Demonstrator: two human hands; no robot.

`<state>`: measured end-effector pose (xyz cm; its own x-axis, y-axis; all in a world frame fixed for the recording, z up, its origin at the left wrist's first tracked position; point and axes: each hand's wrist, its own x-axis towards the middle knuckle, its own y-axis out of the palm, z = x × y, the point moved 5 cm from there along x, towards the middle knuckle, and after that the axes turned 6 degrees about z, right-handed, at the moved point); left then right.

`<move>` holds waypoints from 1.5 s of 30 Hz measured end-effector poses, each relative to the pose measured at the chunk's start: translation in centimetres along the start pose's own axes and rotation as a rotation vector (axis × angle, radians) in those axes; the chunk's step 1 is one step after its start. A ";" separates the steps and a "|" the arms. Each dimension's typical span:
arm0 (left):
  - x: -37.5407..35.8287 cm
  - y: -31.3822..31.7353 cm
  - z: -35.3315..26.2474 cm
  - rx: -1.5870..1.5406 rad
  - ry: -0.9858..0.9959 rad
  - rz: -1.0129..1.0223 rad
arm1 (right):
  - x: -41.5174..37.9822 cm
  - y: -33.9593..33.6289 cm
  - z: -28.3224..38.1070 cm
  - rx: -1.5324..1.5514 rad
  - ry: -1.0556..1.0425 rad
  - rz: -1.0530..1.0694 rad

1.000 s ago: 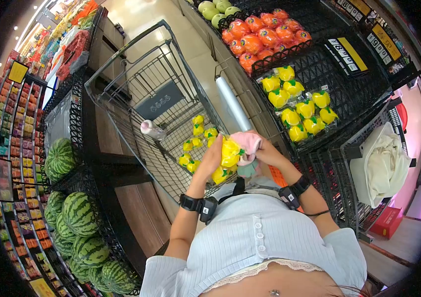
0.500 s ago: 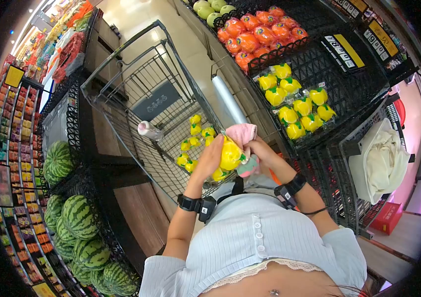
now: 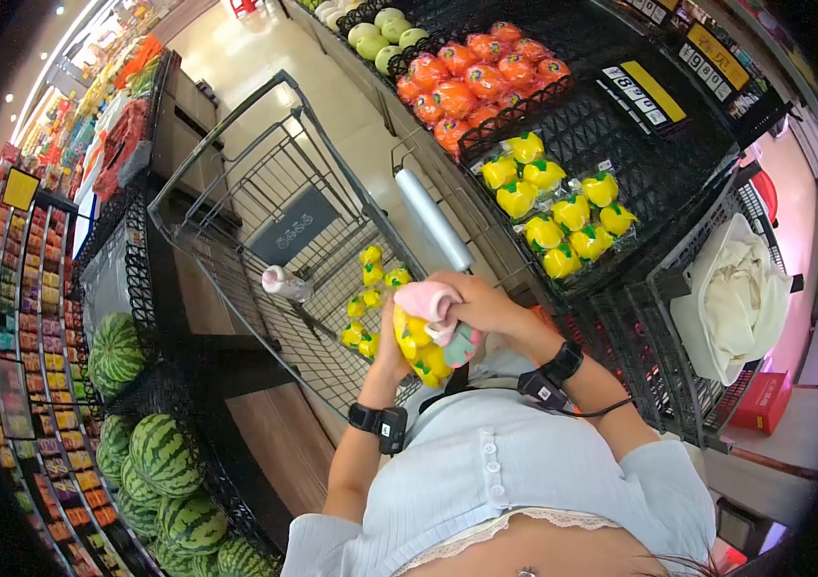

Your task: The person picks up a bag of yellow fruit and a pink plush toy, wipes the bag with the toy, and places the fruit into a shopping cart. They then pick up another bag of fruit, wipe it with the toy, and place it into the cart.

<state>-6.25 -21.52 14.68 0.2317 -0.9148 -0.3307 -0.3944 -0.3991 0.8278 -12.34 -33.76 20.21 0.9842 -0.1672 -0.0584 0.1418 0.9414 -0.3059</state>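
Note:
My left hand is wrapped round the left side of a pack of yellow fruit with green tips, in front of my waist. Over the same pack, my right hand grips a pink cloth, which lies against the fruit. A grey-green and pink patch of cloth hangs below its fingers. Beyond my hands, the shopping cart holds several more yellow packs and a bottle with a pinkish-white top.
On the right, a black display bears yellow packs and wrapped orange fruit. A plastic bag roll hangs at its edge. Watermelons are stacked at left. A white basket with cream cloth stands at right.
The pink cloth and my right hand have moved left and down over the yellow pack. My left hand has shifted down and left. The view has shifted slightly.

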 end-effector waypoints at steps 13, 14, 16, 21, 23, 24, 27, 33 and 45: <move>-1.6 -1.0 0.5 0.209 0.126 0.027 | -0.2 0.2 1.4 -0.140 -0.294 0.159; -1.6 -0.8 0.4 0.284 0.173 0.029 | -0.5 0.1 1.6 -0.158 -0.295 0.133; -1.4 -0.4 0.2 0.374 0.246 0.019 | -0.9 0.1 1.6 -0.191 -0.297 0.104; -0.4 -1.9 1.0 -0.009 0.211 -0.012 | -1.3 0.4 1.8 -0.253 -0.315 0.172; 0.1 -2.9 1.4 -0.138 0.192 -0.026 | -1.5 0.4 1.8 -0.264 -0.334 0.152; 0.2 -3.0 1.4 -0.161 0.195 -0.033 | -1.6 0.4 1.7 -0.270 -0.342 0.143; 0.7 -3.3 1.5 -0.290 0.175 -0.019 | -1.6 0.3 1.8 -0.223 -0.339 0.190; 2.5 -5.2 1.3 -0.511 0.199 0.130 | -2.3 0.3 1.0 -0.179 -0.366 0.185; 2.5 -3.5 -0.2 -0.532 0.197 -0.026 | -3.9 1.4 -1.2 -0.112 -0.276 0.345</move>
<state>-4.09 -22.38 11.05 0.4168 -0.8559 -0.3060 0.1047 -0.2892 0.9515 -16.15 -32.14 18.85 0.9655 0.2492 0.0756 -0.1967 0.8883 -0.4150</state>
